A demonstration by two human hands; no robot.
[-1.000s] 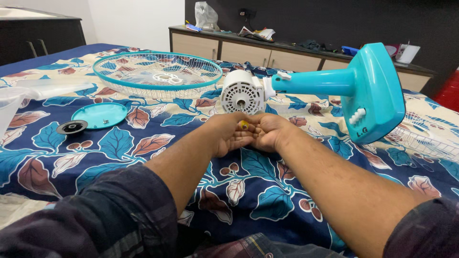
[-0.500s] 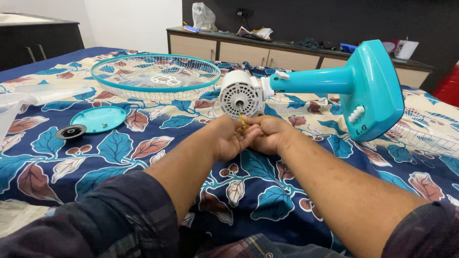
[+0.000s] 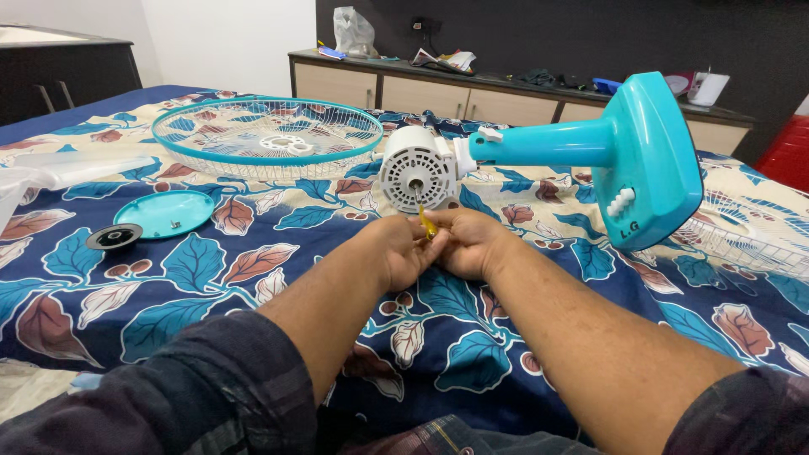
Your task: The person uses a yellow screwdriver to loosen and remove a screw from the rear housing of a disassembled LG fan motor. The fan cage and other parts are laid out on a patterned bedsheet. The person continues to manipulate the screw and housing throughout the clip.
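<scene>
Both forearms come in from the bottom in dark plaid sleeves and meet in the middle, left hand (image 3: 398,250) and right hand (image 3: 466,243) pressed knuckle to knuckle, fingers curled in together around a small yellow-handled screwdriver (image 3: 427,222). Its thin metal tip points up at the shaft of the white fan motor housing (image 3: 417,174), a round ribbed plastic drum lying on its side just past the hands. That's attached to a glossy teal fan stand (image 3: 628,156) tipped over to the right. Off to the left sit a flat teal round cap (image 3: 164,213) and a small black ring (image 3: 114,237). Further back lies a round wire fan guard (image 3: 267,139) with a teal rim. Everything's on a blue leaf-print bedsheet (image 3: 211,278), with a wooden cabinet (image 3: 438,94) against a dark wall behind.
</scene>
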